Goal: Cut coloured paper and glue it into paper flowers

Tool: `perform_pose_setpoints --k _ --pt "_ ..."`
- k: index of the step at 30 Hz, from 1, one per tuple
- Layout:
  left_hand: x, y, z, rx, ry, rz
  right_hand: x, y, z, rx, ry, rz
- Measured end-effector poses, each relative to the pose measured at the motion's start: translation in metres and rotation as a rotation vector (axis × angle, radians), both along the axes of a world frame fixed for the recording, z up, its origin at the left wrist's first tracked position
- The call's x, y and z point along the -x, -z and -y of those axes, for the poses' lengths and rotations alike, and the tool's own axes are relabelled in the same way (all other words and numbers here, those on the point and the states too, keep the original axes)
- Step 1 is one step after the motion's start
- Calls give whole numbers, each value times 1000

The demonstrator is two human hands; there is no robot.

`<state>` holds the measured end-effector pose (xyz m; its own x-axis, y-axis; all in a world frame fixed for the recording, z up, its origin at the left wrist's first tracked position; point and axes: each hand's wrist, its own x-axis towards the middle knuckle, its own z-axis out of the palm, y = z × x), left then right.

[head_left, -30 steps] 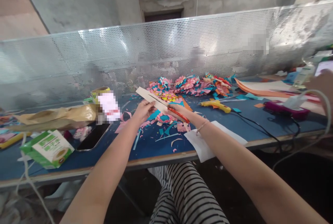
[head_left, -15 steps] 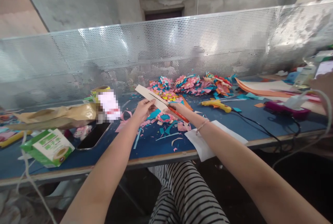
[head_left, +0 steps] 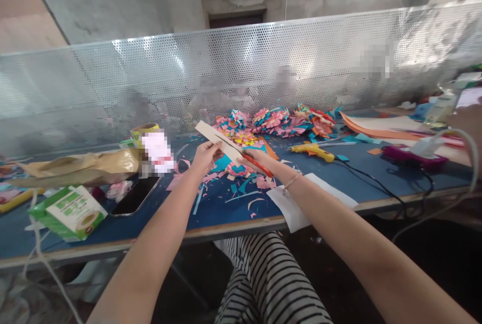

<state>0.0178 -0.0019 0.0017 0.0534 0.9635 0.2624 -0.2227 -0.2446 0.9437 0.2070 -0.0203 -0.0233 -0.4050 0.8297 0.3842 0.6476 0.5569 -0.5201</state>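
Note:
My left hand (head_left: 206,155) pinches the near edge of a long strip of pale paper (head_left: 205,130), holding it above the blue table (head_left: 226,211). My right hand (head_left: 253,158) is closed round red-handled scissors (head_left: 259,166), whose blades lie along a cut running up the strip. Coloured paper scraps (head_left: 241,186) lie on the table just under both hands.
Several pink, blue and orange paper flowers (head_left: 276,122) are piled by the perforated metal screen (head_left: 241,68). A yellow glue gun (head_left: 311,150), a white sheet (head_left: 297,208), a phone (head_left: 135,196), a green carton (head_left: 71,212) and a brown paper bag (head_left: 83,166) lie around. Another person's hand (head_left: 467,120) shows at far right.
The scissors have crept slightly further up the strip. Both hands have otherwise stayed in place.

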Motion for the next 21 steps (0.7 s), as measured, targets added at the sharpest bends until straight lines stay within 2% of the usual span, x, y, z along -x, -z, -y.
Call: perform_pose_setpoints --k 5,13,21 --pt "-2 3 -1 -20 37 -12 0 0 1 19 -17 -26" --pt "-2 3 -2 -7 41 12 6 0 1 -19 90 17" --pt "-2 3 -1 6 42 7 4 0 3 8 35 -28"
